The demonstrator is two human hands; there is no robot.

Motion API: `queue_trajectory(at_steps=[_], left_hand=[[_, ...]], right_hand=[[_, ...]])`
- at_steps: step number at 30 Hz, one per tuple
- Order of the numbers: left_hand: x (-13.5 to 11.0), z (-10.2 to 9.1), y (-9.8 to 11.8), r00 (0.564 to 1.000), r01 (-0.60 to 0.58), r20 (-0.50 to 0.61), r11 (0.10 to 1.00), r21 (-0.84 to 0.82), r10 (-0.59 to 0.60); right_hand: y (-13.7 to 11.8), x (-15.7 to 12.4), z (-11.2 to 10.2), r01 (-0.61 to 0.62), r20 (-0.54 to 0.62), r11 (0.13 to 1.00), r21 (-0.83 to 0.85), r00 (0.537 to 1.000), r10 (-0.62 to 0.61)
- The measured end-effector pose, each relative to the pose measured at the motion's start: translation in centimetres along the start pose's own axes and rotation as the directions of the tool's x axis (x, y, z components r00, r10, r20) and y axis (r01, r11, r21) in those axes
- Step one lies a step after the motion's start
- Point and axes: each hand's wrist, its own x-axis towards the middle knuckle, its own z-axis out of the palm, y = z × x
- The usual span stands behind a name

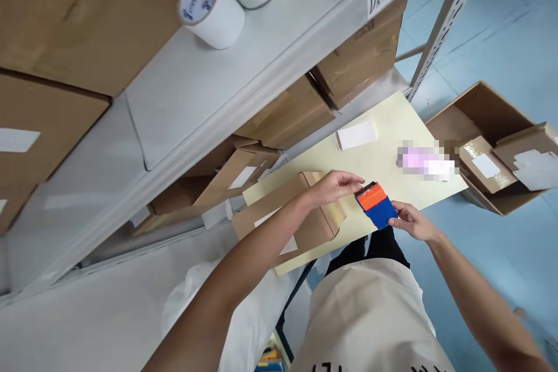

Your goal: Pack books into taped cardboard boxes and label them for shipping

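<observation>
Pinched at its lower right edge by my right hand [410, 221] is a small flat blue-and-orange packet [377, 207] with a dark strip along its top edge. Its exact kind cannot be made out. My left hand [337, 186] hovers at the packet's upper left corner, fingers stretched out and nothing visible in them. Whether its fingertips touch the packet is unclear. Below the left wrist lies a closed cardboard box [305, 209] with white labels, partly covered by my forearm. Both hands are over a pale yellow tabletop [392, 122].
A white slip or small box [356, 135] lies farther back on the tabletop, near a blurred pinkish item [421, 161]. An open carton [479, 99] with smaller boxes stands at right. Along the left runs a grey shelf [174, 122] holding cartons and white tape rolls [218, 17].
</observation>
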Motion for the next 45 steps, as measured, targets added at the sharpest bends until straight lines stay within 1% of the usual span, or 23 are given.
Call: queue_trajectory(at_steps=[4,9,12,16,17,19,20,22,24,26,27,29,30,31,32,33,35,36,37,39,41,43,45], left_hand=[[0.9,0.4,1.3,0.993,0.097,0.073,0.993,-0.067,-0.092],[2.0,0.0,0.5,0.982,0.176,0.088,0.974,-0.140,-0.165],[1.8,-0.1,0.0,0.978,0.203,0.073,0.964,-0.172,-0.193],[0.7,-0.3,0.5,0.969,0.244,0.088,0.945,-0.216,-0.230],[0.5,-0.4,0.7,0.968,0.247,0.087,0.950,-0.192,-0.234],[0.2,-0.5,0.7,0.975,0.216,0.064,0.974,-0.066,-0.212],[0.2,-0.6,0.7,0.982,0.185,0.044,0.983,0.018,-0.186],[0.5,-0.6,0.6,0.991,0.129,0.002,0.977,0.173,-0.131],[1.0,-0.5,0.7,0.993,0.119,-0.020,0.946,0.302,-0.119],[1.7,-0.1,1.3,0.992,0.124,-0.030,0.861,0.493,-0.126],[2.1,0.2,1.8,0.993,0.114,-0.038,0.777,0.620,-0.115],[2.9,1.0,2.6,0.996,0.080,-0.051,0.518,0.852,-0.069],[3.3,1.4,2.9,0.997,0.067,-0.044,0.383,0.921,-0.067],[3.7,1.7,3.0,0.994,0.060,-0.032,0.280,0.958,-0.104],[4.2,2.0,3.0,0.983,0.062,-0.022,0.217,0.974,-0.182],[4.6,2.1,2.9,0.956,0.072,-0.015,0.183,0.980,-0.292],[5.2,1.9,2.4,0.871,0.089,-0.010,0.138,0.986,-0.491],[5.4,1.6,2.1,0.837,0.090,-0.020,0.100,0.991,-0.547],[5.5,1.3,1.7,0.818,0.082,-0.038,0.050,0.995,-0.574],[5.4,0.7,0.9,0.808,0.042,-0.076,-0.072,0.996,-0.585],[5.1,0.4,0.0,0.787,-0.024,-0.098,-0.188,0.982,-0.609],[4.6,0.5,-0.9,0.764,-0.116,-0.093,-0.278,0.954,-0.639],[4.2,1.0,-1.6,0.755,-0.190,-0.092,-0.351,0.917,-0.650]], right_hand=[[0.0,1.0,-0.6,-0.009,0.021,1.000,0.003,1.000,0.009],[1.3,1.4,-0.5,-0.009,0.017,0.998,0.060,1.000,0.008],[1.8,1.1,0.0,0.002,-0.013,0.998,0.070,1.000,-0.001],[2.4,0.4,1.6,0.029,-0.071,0.996,0.081,0.997,-0.023],[2.6,0.2,2.2,0.036,-0.104,0.995,0.088,0.994,-0.027],[2.9,0.0,3.6,0.057,-0.213,0.994,0.093,0.976,-0.036],[3.0,-0.1,4.4,0.073,-0.286,0.993,0.089,0.957,-0.045],[3.2,0.0,5.9,0.101,-0.435,0.992,0.077,0.899,-0.058],[3.3,0.2,7.0,0.112,-0.534,0.989,0.100,0.844,-0.042],[3.3,0.5,7.6,0.110,-0.561,0.981,0.161,0.828,-0.001],[3.4,0.7,7.8,0.104,-0.555,0.975,0.195,0.832,0.022],[3.8,0.9,7.9,0.091,-0.533,0.959,0.267,0.843,0.069],[4.1,1.0,7.9,0.082,-0.523,0.948,0.307,0.847,0.096],[4.6,0.9,8.0,0.070,-0.507,0.933,0.352,0.852,0.127],[5.2,0.8,8.1,0.055,-0.481,0.912,0.406,0.862,0.162],[5.8,0.6,8.3,0.034,-0.440,0.885,0.465,0.876,0.197],[7.0,-0.1,9.0,-0.023,-0.326,0.813,0.582,0.909,0.260],[7.6,-0.6,9.5,-0.058,-0.264,0.771,0.634,0.921,0.286],[8.2,-1.1,9.9,-0.092,-0.206,0.730,0.677,0.929,0.309],[9.3,-2.2,10.7,-0.154,-0.108,0.657,0.738,0.934,0.340],[10.2,-3.0,11.5,-0.195,-0.040,0.604,0.773,0.935,0.354],[11.0,-3.5,12.2,-0.210,-0.012,0.576,0.790,0.934,0.357],[11.6,-3.5,12.9,-0.212,-0.006,0.562,0.800,0.933,0.360]])
